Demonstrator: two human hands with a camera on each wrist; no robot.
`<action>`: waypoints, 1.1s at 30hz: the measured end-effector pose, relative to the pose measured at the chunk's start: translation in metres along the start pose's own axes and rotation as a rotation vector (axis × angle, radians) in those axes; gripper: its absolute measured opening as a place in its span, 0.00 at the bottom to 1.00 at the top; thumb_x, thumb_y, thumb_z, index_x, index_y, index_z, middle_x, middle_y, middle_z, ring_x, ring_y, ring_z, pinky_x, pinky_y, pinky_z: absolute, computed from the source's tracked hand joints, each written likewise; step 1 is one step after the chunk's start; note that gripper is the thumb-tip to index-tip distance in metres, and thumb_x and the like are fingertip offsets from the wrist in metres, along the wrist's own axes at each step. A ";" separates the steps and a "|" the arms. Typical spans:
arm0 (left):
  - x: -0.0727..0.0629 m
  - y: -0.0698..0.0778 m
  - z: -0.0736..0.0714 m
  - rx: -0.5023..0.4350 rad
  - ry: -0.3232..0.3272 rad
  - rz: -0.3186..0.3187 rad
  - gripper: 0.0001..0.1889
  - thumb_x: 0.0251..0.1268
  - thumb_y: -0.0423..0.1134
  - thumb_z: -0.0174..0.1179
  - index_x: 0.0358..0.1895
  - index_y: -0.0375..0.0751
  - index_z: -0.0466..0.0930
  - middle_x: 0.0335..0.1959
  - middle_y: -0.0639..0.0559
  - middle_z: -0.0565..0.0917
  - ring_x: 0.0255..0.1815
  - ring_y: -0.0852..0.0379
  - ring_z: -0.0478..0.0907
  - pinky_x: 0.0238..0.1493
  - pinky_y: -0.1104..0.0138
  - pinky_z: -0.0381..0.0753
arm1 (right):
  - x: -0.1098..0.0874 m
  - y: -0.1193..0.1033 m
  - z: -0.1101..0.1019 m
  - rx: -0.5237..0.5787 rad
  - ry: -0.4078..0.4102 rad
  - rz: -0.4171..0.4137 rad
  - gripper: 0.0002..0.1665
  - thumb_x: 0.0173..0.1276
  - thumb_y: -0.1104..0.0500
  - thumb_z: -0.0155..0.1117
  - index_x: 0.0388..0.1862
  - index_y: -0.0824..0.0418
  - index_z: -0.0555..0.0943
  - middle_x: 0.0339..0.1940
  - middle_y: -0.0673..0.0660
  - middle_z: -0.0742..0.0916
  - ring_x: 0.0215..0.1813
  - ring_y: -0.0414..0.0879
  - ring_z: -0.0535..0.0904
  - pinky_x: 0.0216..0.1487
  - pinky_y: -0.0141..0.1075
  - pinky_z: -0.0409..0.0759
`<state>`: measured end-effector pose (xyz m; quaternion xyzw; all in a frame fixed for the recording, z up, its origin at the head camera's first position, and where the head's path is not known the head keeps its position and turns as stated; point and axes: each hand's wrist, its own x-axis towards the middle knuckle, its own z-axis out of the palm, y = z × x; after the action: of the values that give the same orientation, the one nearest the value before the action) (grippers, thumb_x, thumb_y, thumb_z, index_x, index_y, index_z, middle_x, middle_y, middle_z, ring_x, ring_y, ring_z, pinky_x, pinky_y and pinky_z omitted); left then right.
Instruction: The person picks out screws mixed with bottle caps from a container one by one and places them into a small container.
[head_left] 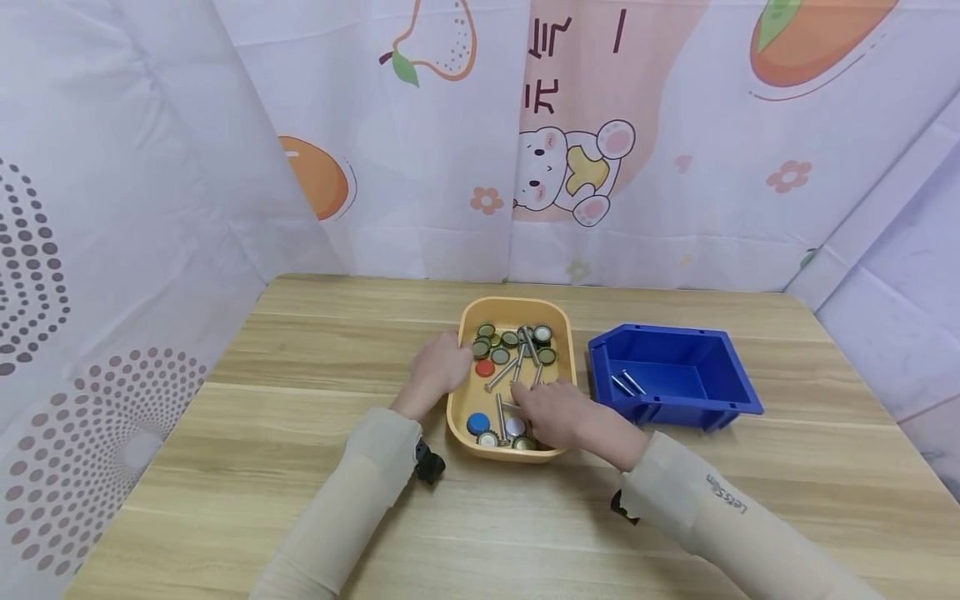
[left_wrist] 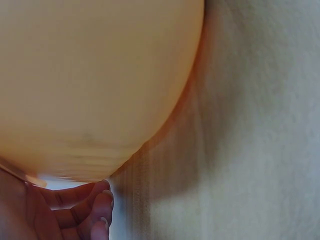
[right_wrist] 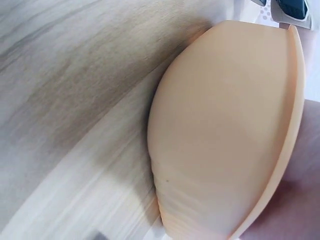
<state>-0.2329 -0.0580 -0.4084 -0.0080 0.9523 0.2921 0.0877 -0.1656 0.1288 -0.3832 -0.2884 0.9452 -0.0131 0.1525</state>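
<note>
A yellow-orange tray (head_left: 453,421) holds metal bolts (head_left: 502,415) and bottle caps (head_left: 481,348). My left hand (head_left: 442,364) grips its left rim; in the left wrist view the curled fingers (left_wrist: 102,200) lie against the outside of the wall. Over the right rim reaches my right hand (head_left: 553,412), its fingertips down among the bolts and caps at the tray's near right. One bolt's shank shows from beneath that hand. I cannot tell whether its fingers pinch anything. The right wrist view shows mostly the tray's outer wall (right_wrist: 220,125).
To the right of the tray stands a blue bin (head_left: 720,367) with two bolts (head_left: 628,382) inside. Both stand on a wood-grain table (head_left: 300,367). Printed white curtains (head_left: 420,167) hang behind the table and at its sides.
</note>
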 end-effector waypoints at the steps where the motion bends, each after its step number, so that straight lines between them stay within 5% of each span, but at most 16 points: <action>1: 0.000 0.000 0.000 0.001 0.002 0.001 0.19 0.74 0.49 0.40 0.43 0.42 0.78 0.28 0.48 0.78 0.25 0.52 0.76 0.25 0.64 0.69 | 0.000 0.001 0.000 0.005 0.012 -0.008 0.07 0.73 0.57 0.59 0.41 0.56 0.70 0.25 0.53 0.81 0.28 0.48 0.75 0.35 0.44 0.75; 8: 0.001 -0.001 0.001 -0.001 0.000 0.004 0.19 0.74 0.49 0.40 0.42 0.42 0.78 0.28 0.48 0.79 0.25 0.52 0.76 0.25 0.64 0.70 | 0.000 0.005 0.000 0.064 0.082 -0.055 0.04 0.76 0.58 0.54 0.43 0.58 0.72 0.22 0.49 0.78 0.23 0.44 0.72 0.22 0.35 0.69; 16: 0.000 0.000 0.000 0.005 0.000 -0.006 0.18 0.74 0.49 0.41 0.41 0.42 0.78 0.28 0.47 0.79 0.26 0.52 0.76 0.25 0.64 0.70 | 0.003 0.011 0.000 0.125 0.116 -0.080 0.07 0.73 0.64 0.57 0.45 0.64 0.79 0.29 0.55 0.85 0.26 0.42 0.76 0.27 0.34 0.77; 28: -0.002 0.001 -0.002 -0.031 -0.002 -0.001 0.20 0.74 0.49 0.39 0.44 0.40 0.78 0.27 0.47 0.79 0.24 0.52 0.77 0.22 0.64 0.71 | 0.002 0.023 -0.012 0.497 0.181 -0.117 0.13 0.76 0.56 0.54 0.46 0.63 0.81 0.24 0.49 0.80 0.25 0.37 0.73 0.28 0.30 0.73; 33: 0.000 0.000 -0.001 -0.031 -0.003 0.002 0.20 0.74 0.49 0.39 0.44 0.40 0.78 0.28 0.47 0.80 0.24 0.53 0.77 0.22 0.64 0.72 | 0.000 0.028 -0.017 0.618 0.182 -0.096 0.15 0.77 0.54 0.54 0.48 0.63 0.81 0.24 0.55 0.82 0.24 0.39 0.74 0.28 0.32 0.75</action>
<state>-0.2326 -0.0586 -0.4078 -0.0081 0.9475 0.3070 0.0890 -0.1853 0.1514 -0.3705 -0.2703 0.8915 -0.3325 0.1469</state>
